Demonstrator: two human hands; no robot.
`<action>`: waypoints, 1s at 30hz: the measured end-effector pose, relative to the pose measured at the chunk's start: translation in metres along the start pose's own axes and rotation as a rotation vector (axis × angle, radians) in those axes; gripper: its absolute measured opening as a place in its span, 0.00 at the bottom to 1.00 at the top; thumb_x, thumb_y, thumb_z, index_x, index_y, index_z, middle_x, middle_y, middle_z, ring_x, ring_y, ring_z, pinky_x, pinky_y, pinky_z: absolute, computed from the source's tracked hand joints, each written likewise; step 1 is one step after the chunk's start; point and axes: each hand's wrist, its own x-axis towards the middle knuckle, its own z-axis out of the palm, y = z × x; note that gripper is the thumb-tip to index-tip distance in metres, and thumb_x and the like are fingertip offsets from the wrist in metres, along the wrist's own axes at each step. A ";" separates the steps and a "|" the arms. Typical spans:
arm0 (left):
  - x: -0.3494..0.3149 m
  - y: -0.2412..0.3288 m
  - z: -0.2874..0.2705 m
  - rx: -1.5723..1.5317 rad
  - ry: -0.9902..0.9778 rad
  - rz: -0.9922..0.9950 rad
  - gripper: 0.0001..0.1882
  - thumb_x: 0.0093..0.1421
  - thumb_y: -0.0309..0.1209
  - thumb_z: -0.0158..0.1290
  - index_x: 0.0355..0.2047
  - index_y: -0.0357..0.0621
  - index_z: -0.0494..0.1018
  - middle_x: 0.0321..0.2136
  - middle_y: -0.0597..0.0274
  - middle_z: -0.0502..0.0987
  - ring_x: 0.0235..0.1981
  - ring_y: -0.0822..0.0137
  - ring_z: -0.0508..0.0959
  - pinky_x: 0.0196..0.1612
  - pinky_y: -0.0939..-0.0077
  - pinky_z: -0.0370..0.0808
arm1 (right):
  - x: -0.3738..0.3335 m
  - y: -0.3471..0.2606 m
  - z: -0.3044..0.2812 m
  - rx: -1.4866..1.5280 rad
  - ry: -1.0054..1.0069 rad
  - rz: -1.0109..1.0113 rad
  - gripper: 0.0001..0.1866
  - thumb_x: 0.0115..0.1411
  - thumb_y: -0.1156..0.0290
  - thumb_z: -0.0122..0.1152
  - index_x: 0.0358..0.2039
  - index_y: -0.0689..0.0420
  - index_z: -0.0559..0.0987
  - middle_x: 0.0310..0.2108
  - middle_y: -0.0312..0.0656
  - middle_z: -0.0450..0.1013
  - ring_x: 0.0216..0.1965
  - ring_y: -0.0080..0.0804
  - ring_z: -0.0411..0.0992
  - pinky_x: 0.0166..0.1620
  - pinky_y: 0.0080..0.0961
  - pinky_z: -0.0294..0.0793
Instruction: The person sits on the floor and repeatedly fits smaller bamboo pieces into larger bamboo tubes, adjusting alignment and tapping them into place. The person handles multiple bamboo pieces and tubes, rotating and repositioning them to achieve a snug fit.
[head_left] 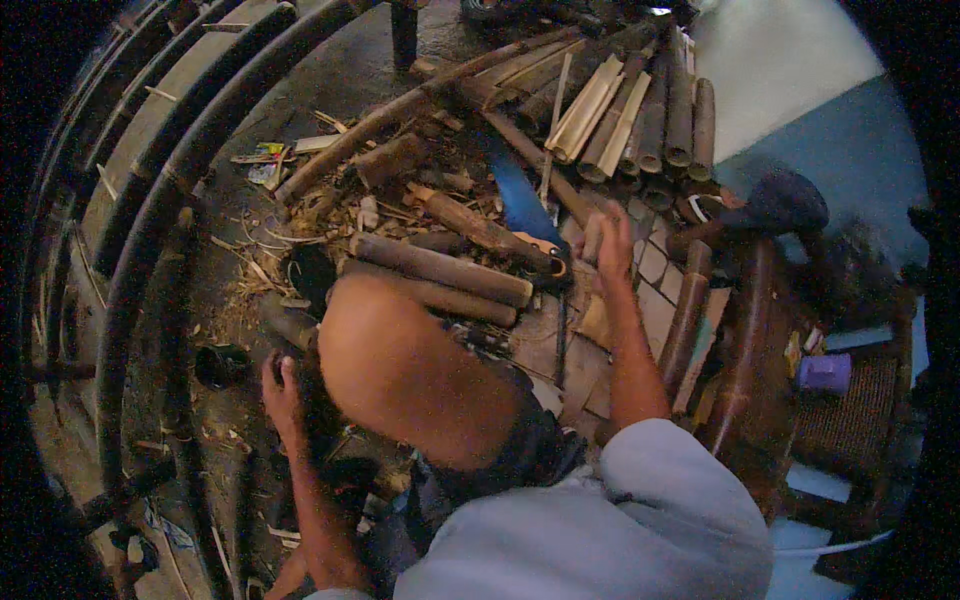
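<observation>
My left hand (pixel 283 398) is low at the left, fingers stretched out and apart with nothing seen in them. Beside it is the dark open end of a bamboo tube (pixel 222 367). My right hand (pixel 610 245) is raised right of centre, its fingers loosely bent and apart; I make out nothing in its grasp. Just left of it lies a handsaw with a blue blade (pixel 520 192) and an orange-and-black handle (pixel 545 252). Cut bamboo lengths (pixel 440 268) lie beyond my bent bare knee (pixel 400 360), which hides part of the floor.
Long curved bamboo poles (pixel 150 215) sweep down the left side. Split and whole bamboo pieces (pixel 650 120) are stacked at the back right, with wood scraps and shavings (pixel 260 260) across the floor. A dark bamboo seat (pixel 745 350) and a purple cup (pixel 824 373) stand at right.
</observation>
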 end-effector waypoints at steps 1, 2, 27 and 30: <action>0.000 -0.008 0.005 -0.068 -0.003 0.025 0.27 0.70 0.43 0.51 0.61 0.38 0.69 0.53 0.45 0.76 0.53 0.55 0.76 0.57 0.62 0.71 | 0.001 0.016 0.010 -0.068 -0.005 0.122 0.20 0.66 0.62 0.55 0.55 0.57 0.75 0.39 0.45 0.77 0.40 0.35 0.78 0.38 0.37 0.79; -0.001 -0.014 0.008 -0.100 -0.012 0.003 0.27 0.70 0.44 0.51 0.61 0.38 0.69 0.53 0.46 0.76 0.53 0.55 0.76 0.57 0.62 0.71 | 0.001 0.030 0.021 -0.064 -0.110 0.120 0.19 0.66 0.63 0.54 0.54 0.57 0.76 0.37 0.45 0.78 0.40 0.36 0.78 0.39 0.38 0.79; 0.017 0.076 -0.012 -0.351 0.120 0.054 0.23 0.70 0.42 0.52 0.54 0.35 0.74 0.46 0.54 0.79 0.47 0.63 0.78 0.54 0.67 0.72 | 0.067 -0.023 0.248 0.132 -0.735 0.224 0.20 0.65 0.56 0.63 0.49 0.57 0.76 0.35 0.38 0.78 0.27 0.31 0.79 0.25 0.28 0.78; 0.002 0.132 -0.019 -0.411 0.103 0.205 0.21 0.68 0.37 0.54 0.57 0.40 0.73 0.51 0.53 0.76 0.53 0.58 0.76 0.59 0.64 0.70 | 0.029 -0.132 0.225 0.143 -1.057 0.189 0.17 0.66 0.58 0.62 0.47 0.56 0.76 0.34 0.38 0.77 0.28 0.28 0.78 0.24 0.26 0.77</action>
